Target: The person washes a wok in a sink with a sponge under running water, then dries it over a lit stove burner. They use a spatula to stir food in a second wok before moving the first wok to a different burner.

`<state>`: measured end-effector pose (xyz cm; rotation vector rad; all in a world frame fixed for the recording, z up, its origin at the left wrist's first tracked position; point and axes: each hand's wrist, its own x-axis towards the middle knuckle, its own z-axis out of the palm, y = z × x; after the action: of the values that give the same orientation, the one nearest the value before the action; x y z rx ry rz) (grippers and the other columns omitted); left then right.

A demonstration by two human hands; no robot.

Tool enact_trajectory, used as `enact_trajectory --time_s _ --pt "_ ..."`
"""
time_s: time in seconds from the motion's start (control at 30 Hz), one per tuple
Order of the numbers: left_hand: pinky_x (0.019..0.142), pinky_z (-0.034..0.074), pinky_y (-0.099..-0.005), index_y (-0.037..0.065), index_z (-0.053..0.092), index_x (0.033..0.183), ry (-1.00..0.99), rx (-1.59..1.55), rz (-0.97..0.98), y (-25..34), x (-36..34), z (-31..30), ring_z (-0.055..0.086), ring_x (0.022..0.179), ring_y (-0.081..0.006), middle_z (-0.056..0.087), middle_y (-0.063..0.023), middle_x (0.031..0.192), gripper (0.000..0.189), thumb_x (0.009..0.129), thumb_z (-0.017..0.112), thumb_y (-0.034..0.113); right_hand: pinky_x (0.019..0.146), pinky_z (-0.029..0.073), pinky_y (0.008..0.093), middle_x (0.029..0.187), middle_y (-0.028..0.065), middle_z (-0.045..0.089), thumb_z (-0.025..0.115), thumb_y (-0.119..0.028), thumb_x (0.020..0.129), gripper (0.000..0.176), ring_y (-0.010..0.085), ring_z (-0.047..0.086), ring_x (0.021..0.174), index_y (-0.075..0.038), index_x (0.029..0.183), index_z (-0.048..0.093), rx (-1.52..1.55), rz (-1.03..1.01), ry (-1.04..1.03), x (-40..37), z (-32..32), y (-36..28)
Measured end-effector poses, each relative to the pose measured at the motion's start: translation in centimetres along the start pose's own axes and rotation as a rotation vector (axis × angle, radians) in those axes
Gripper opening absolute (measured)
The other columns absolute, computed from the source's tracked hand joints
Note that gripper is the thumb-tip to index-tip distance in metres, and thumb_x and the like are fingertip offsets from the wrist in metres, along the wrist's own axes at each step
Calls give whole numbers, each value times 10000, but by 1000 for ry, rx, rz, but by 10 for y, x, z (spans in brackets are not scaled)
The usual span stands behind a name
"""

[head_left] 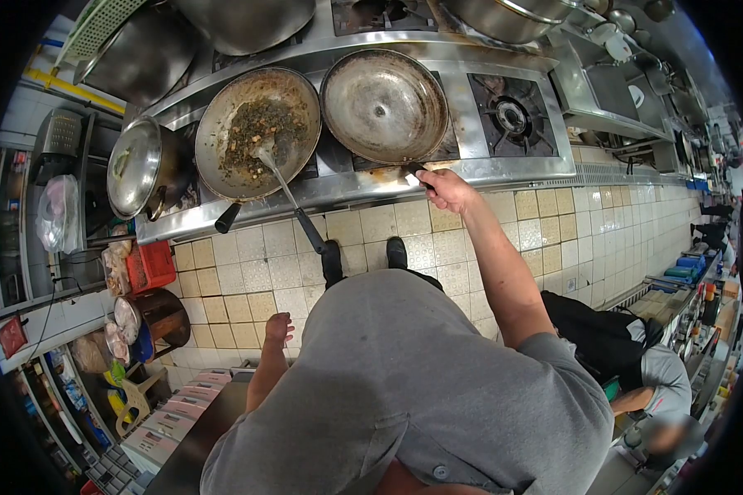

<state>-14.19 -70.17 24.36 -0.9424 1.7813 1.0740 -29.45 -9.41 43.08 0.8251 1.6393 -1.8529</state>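
My right hand (pixel 444 189) is closed round the short black handle of a worn, empty pan (pixel 380 107) on the stove. To its left sits a second pan (pixel 215 157) with a dark green, chopped mixture (pixel 264 132) in it. A ladle or spatula (pixel 285 188) rests in that mixture, its black grip leaning out over the pan's rim. My left hand (pixel 280 328) hangs low at my left side, away from the stove, with its fingers apart and nothing in it.
A lidded pot (pixel 136 169) stands at the stove's left end, large pots (pixel 144 58) behind. A bare burner (pixel 510 117) is at the right. Another person (pixel 664 375) is at the lower right. A red crate (pixel 151 266) stands at the left.
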Motion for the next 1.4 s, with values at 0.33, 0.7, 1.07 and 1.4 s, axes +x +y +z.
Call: enact_trajectory --time_s 0.33,0.7,1.07,1.4 --pt "696 511 -405 127 602 1254 12 -12 3 11 -8 1 641 877 -202 640 -23 1033 365 961 590 344 367 201 282 587 -25 439 609 -396 978 372 73 298 424 -92 784 517 11 -3 -5 8 -3 7" --pt "710 515 -417 126 593 1268 11 -9 -18 9 -3 1 638 894 -205 640 -34 1067 370 965 581 338 368 212 281 596 -21 455 615 -410 973 393 73 319 431 -87 768 524 8 -28 -7 13 -5 12" --pt "694 514 -397 136 594 1257 -16 9 -20 9 -5 5 633 907 -195 635 -23 1062 366 966 571 357 377 215 276 603 -29 460 613 -397 975 365 70 324 448 -99 779 536 10 -18 -13 4 -2 5" --pt "699 517 -401 136 592 1263 -15 0 -17 5 -1 6 637 907 -200 638 -26 1068 375 966 571 365 379 210 272 606 -27 466 623 -389 972 346 67 319 444 -100 799 541 38 -9 -16 2 -1 4"
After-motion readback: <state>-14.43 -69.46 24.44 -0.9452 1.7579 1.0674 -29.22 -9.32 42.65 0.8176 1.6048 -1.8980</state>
